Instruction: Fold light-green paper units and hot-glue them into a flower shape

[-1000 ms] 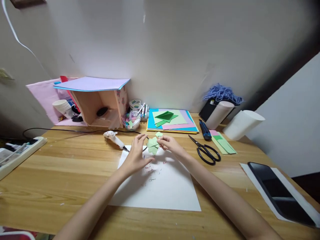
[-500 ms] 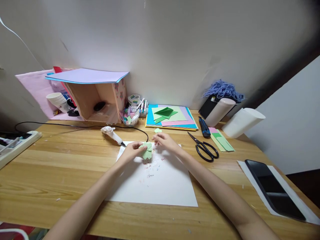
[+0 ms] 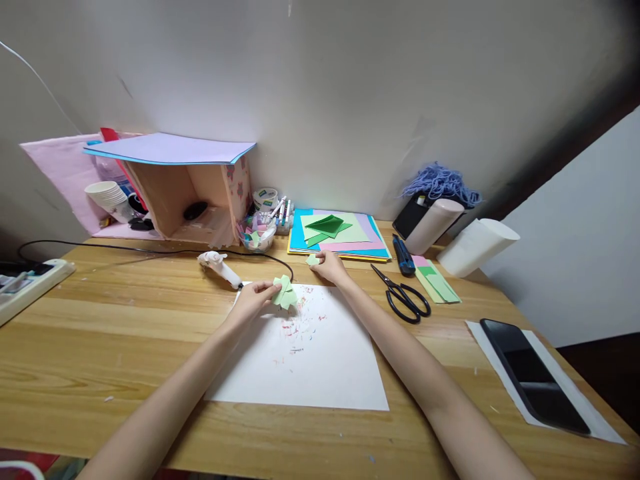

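Observation:
My left hand pinches a light-green cut and folded paper shape just above the upper left part of a white sheet. Colored marks speckle that sheet. Beyond its far edge, my right hand has its fingertips closed on the edge of a small light-green paper piece, which is on the wooden table. To the left of my left hand lies a white glue gun, its nozzle pointing at the sheet's corner.
Black-handled scissors, a utility knife and green paper strips lie at the right. Behind stand a stack of colored paper, a bowl of scraps and an open box. A phone rests near the right edge.
My right hand has moved away from the green paper shape to the small piece beyond the sheet. My left hand has shifted slightly left and turned the shape. The view has shifted a little.

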A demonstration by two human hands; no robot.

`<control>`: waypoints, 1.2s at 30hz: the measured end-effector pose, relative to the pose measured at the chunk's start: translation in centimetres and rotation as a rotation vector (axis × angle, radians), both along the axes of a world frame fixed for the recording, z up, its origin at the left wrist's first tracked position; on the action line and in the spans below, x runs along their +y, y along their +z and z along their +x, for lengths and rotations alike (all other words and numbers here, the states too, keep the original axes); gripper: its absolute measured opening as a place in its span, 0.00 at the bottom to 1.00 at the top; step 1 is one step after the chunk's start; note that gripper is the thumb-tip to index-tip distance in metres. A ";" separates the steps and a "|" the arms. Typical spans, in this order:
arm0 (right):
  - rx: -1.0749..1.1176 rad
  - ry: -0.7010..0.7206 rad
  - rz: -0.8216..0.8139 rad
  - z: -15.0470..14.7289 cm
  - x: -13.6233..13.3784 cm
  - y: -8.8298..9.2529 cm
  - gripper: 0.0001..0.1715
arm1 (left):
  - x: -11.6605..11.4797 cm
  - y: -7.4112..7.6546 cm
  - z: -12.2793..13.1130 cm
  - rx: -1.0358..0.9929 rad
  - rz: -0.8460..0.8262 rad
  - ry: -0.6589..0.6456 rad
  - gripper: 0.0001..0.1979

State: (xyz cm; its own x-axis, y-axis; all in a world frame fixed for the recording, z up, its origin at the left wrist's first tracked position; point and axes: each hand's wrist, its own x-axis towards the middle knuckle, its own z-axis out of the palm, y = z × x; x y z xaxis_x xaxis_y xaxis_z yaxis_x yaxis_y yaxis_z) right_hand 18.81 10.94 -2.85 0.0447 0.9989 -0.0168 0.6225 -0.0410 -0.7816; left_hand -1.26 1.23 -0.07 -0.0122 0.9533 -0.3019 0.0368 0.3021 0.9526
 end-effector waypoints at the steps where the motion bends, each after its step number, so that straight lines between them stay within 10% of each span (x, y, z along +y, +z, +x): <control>1: 0.041 0.015 -0.031 0.1 -0.1 0.2 0.12 | 0.0 0.0 0.0 -0.017 0.003 0.012 0.19; 11: 0.545 0.433 -0.279 -1.6 -5.0 4.4 0.16 | 0.4 -0.5 -0.2 -0.168 0.081 0.210 0.19; 36: 0.484 0.339 -0.135 -3.2 -6.6 5.2 0.10 | 0.1 0.4 -0.5 -0.273 0.095 0.202 0.19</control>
State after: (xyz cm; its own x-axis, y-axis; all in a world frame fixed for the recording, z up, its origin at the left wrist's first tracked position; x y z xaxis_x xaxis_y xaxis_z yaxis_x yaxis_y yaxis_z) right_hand 15.65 4.31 2.37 -0.3198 0.9438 -0.0831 0.1931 -0.0209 -0.9810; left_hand -1.78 1.34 0.28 -0.1341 0.9639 -0.2301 -0.2747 0.1870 0.9432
